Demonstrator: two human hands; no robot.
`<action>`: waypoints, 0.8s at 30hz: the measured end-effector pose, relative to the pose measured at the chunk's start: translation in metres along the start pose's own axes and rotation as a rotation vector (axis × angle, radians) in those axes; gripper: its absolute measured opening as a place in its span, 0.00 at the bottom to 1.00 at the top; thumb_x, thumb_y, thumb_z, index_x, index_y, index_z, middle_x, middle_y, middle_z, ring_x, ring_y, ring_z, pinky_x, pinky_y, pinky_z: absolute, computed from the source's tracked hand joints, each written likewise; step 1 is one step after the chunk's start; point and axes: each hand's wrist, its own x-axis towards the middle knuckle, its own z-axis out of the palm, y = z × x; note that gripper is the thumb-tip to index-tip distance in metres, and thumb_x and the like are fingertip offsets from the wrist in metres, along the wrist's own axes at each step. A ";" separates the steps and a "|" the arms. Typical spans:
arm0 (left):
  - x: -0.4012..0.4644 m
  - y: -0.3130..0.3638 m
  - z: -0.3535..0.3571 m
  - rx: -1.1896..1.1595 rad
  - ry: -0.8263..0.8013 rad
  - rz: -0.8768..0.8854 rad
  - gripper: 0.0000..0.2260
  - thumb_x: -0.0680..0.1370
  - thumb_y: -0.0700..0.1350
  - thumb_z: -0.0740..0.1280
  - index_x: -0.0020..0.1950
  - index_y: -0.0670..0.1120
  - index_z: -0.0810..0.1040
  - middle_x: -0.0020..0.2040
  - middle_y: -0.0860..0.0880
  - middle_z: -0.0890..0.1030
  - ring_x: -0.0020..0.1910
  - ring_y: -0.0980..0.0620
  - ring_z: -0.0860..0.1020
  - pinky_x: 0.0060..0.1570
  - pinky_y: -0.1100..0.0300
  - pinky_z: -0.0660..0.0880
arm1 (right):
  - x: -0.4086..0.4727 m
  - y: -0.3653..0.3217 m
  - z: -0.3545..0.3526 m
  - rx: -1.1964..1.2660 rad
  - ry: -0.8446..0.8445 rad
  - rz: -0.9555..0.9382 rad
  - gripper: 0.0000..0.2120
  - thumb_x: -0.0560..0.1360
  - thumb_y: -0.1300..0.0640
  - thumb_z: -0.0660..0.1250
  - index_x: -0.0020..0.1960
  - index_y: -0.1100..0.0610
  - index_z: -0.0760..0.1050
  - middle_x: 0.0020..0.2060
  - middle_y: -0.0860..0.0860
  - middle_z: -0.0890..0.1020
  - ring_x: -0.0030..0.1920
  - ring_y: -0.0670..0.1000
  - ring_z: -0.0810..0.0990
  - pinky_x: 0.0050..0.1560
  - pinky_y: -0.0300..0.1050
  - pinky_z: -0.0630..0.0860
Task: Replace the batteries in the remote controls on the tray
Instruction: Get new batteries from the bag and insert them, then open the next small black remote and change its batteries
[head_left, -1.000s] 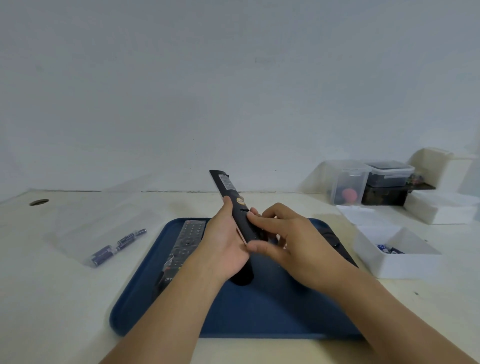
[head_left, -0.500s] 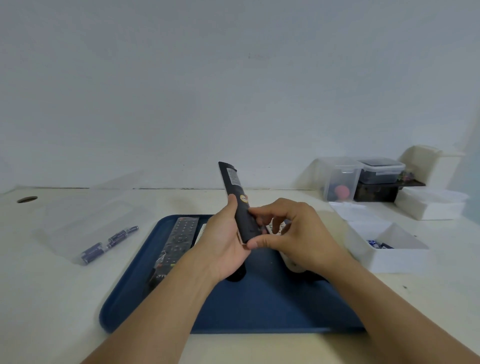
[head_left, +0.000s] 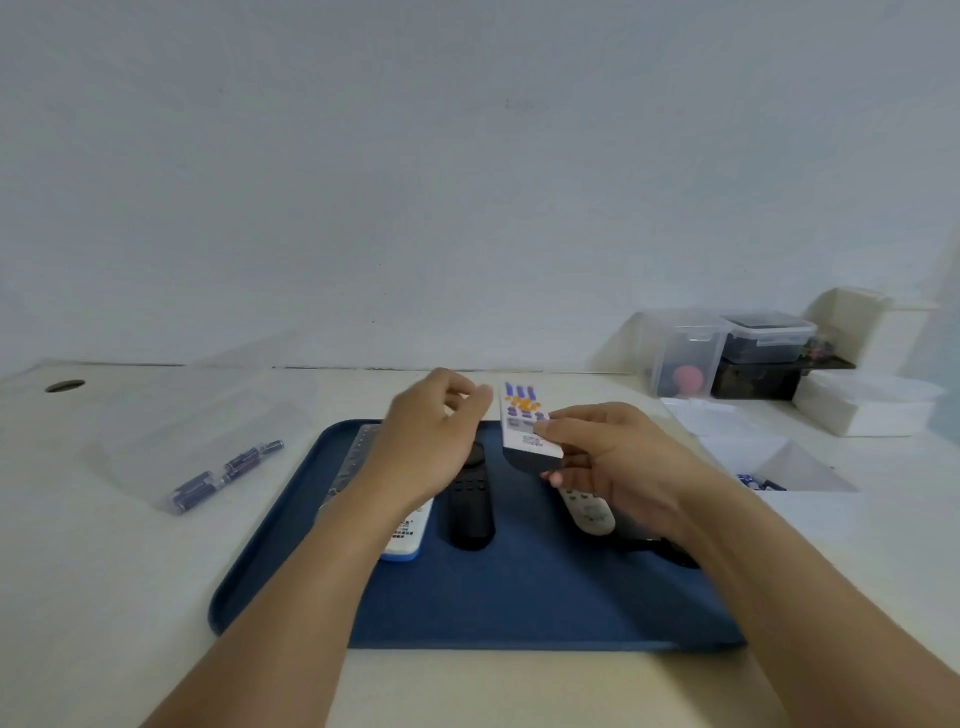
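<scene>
Both hands are up over the blue tray (head_left: 519, 608): our right hand (head_left: 618, 462) grips a white remote (head_left: 522, 421) lifted near its far edge, our left hand (head_left: 426, 441) hovers alongside, fingers loosely curled, holding nothing. On the tray we see a black remote (head_left: 470, 504) mid-way, a grey-white remote (head_left: 589, 512) beside it. Purple batteries (head_left: 223, 475) lie on the counter (head_left: 104, 571), left.

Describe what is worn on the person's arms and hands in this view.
Nothing is worn that shows: the left hand and right hand are bare, with no gloves, rings, watch or bands visible. Both forearms are bare to the frame edge, so no sleeves show.
</scene>
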 end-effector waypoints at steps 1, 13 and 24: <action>0.000 -0.004 -0.004 0.199 0.057 0.042 0.07 0.79 0.54 0.66 0.51 0.53 0.80 0.48 0.56 0.82 0.47 0.56 0.80 0.50 0.55 0.76 | -0.002 -0.001 -0.004 0.005 -0.026 0.050 0.08 0.78 0.63 0.69 0.53 0.68 0.81 0.43 0.59 0.85 0.34 0.50 0.81 0.33 0.37 0.78; -0.015 -0.013 0.010 0.839 -0.195 0.113 0.16 0.74 0.59 0.65 0.57 0.51 0.74 0.52 0.51 0.80 0.49 0.48 0.75 0.43 0.55 0.68 | 0.000 0.009 0.000 -0.572 0.067 0.061 0.11 0.69 0.59 0.79 0.49 0.60 0.82 0.27 0.58 0.80 0.22 0.50 0.71 0.26 0.40 0.69; -0.016 -0.013 0.021 0.837 -0.152 0.069 0.23 0.75 0.60 0.66 0.64 0.48 0.71 0.54 0.47 0.80 0.53 0.45 0.78 0.49 0.52 0.75 | 0.001 0.010 -0.001 -0.647 0.127 -0.170 0.09 0.69 0.55 0.79 0.44 0.58 0.83 0.27 0.52 0.80 0.21 0.45 0.72 0.23 0.36 0.69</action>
